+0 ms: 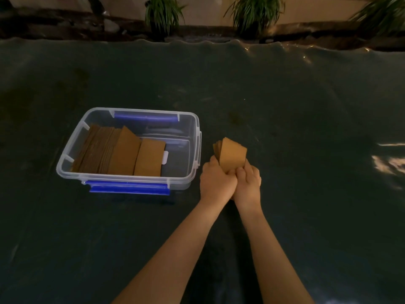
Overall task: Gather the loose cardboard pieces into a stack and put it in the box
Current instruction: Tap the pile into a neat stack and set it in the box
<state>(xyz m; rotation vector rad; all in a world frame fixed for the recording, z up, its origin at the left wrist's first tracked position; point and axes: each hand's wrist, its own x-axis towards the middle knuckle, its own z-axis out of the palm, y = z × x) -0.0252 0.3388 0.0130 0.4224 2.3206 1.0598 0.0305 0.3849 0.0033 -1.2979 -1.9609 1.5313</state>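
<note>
A small stack of brown cardboard pieces [231, 153] stands on edge, tilted, just right of the box. My left hand [215, 179] and my right hand [248, 179] are pressed together around its lower part, both gripping it. The box [196, 137] is a clear plastic tub with blue latches, lid off, sitting left of my hands. Inside it, several cardboard pieces [118, 151] lean in a row against the left wall; the right half of the tub floor is bare.
The work surface is a dark green sheet [285, 106] that spreads wide on all sides. Its far edge meets a ledge with potted plants [163, 14]. Bright glare patches lie at the right [388, 165].
</note>
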